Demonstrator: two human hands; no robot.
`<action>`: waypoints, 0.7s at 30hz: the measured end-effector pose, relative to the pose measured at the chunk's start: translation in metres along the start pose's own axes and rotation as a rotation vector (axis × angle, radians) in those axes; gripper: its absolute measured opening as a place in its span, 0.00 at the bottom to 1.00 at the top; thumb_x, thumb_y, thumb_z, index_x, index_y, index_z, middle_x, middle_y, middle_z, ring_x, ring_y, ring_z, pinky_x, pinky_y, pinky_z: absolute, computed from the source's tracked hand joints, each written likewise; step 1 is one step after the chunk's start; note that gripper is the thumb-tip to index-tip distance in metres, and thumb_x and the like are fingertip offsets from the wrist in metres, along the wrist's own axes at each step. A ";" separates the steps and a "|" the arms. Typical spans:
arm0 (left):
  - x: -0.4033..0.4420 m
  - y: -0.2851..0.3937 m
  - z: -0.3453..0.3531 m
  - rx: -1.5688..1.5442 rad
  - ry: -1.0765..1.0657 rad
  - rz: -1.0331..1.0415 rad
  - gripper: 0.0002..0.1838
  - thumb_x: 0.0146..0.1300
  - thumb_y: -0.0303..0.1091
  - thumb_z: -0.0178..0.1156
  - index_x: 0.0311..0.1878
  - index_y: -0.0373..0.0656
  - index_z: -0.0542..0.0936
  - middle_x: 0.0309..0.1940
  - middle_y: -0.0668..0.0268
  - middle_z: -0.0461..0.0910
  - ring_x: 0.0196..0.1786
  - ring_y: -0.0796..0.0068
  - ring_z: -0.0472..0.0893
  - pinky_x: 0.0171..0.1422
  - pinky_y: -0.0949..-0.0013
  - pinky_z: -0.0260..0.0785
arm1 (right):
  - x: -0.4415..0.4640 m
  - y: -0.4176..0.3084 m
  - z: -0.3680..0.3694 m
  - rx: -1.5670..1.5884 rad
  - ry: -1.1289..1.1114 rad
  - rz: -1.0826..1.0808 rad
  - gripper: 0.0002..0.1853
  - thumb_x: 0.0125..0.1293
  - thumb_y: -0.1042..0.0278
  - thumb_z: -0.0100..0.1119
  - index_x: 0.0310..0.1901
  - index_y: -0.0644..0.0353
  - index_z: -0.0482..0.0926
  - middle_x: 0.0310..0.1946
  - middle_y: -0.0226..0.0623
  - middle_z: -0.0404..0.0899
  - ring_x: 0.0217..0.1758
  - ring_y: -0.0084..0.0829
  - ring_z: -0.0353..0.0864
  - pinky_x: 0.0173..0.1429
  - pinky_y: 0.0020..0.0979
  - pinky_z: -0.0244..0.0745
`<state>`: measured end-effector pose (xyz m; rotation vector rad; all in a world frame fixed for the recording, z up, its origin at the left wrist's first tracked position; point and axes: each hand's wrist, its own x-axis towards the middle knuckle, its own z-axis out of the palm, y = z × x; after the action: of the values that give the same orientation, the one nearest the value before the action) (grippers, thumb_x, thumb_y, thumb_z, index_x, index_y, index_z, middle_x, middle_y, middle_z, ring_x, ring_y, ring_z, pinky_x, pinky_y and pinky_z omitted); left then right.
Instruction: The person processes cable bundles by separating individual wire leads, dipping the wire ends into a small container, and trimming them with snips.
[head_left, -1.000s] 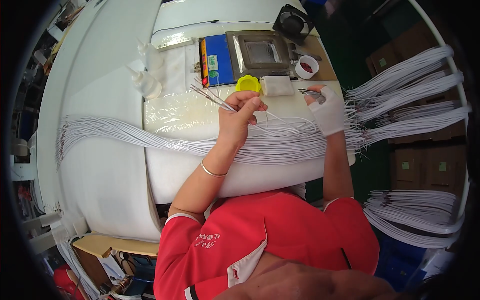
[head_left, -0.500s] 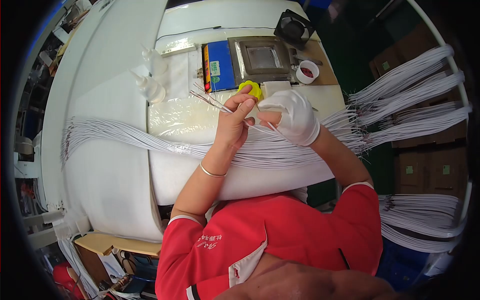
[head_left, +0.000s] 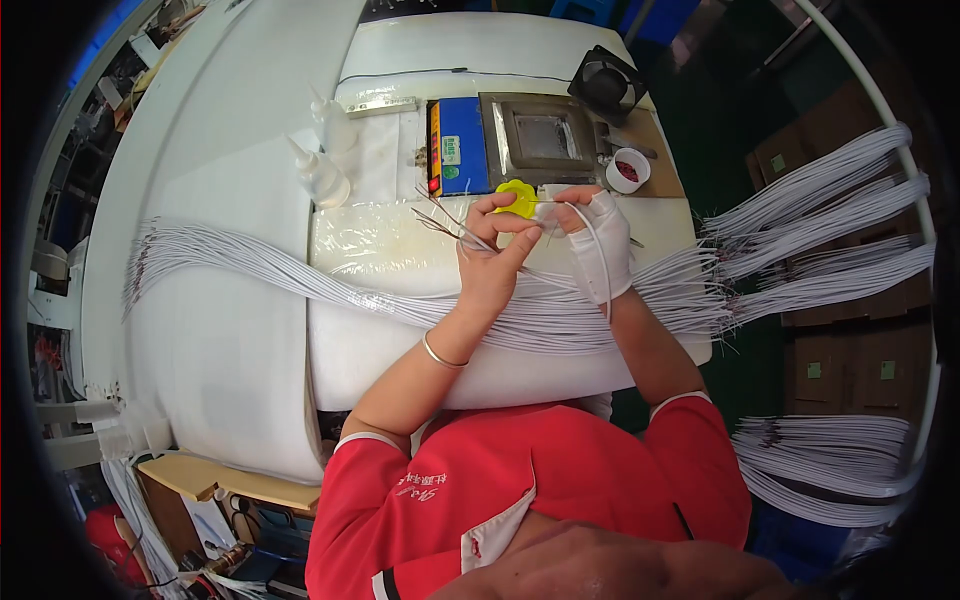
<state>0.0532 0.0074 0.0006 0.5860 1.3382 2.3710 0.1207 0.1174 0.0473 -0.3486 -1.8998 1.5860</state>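
Note:
My bare left hand (head_left: pixel 492 255) is closed around thin white cables (head_left: pixel 467 236). Their split ends, with dark and copper-coloured wires (head_left: pixel 436 222), fan out above the knuckles to the left. My right hand (head_left: pixel 603 245), in a white fingerless glove, pinches a white cable (head_left: pixel 592 228) that curves over the glove and down past the wrist. The fingers of both hands come close in front of a yellow scalloped knob (head_left: pixel 517 199). Below both hands a long bundle of white cables (head_left: pixel 400 298) lies across the table.
Beyond my hands sit a blue box (head_left: pixel 463 150), a metal pot (head_left: pixel 545 135), a white cup with red bits (head_left: pixel 628 170) and a black fan (head_left: pixel 606 84). Squeeze bottles (head_left: pixel 322 180) stand left. More cable bundles hang over a white rail (head_left: pixel 915 190) at right.
My right hand has turned upright, and the cable in it now loops over the glove. My left hand has shifted slightly right and down in view; the wire ends are spread wider.

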 end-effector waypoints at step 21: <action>0.025 0.010 -0.014 0.214 0.011 -0.188 0.11 0.51 0.22 0.63 0.38 0.39 0.77 0.26 0.74 0.71 0.24 0.89 0.67 0.26 0.83 0.59 | 0.049 0.011 -0.025 -0.180 -0.228 0.253 0.07 0.58 0.68 0.60 0.34 0.63 0.80 0.24 0.28 0.77 0.26 0.16 0.72 0.29 0.18 0.67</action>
<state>0.0233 0.0048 0.0072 0.4820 1.5896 2.1011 0.0968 0.1680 0.0532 -0.5219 -2.2553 1.6781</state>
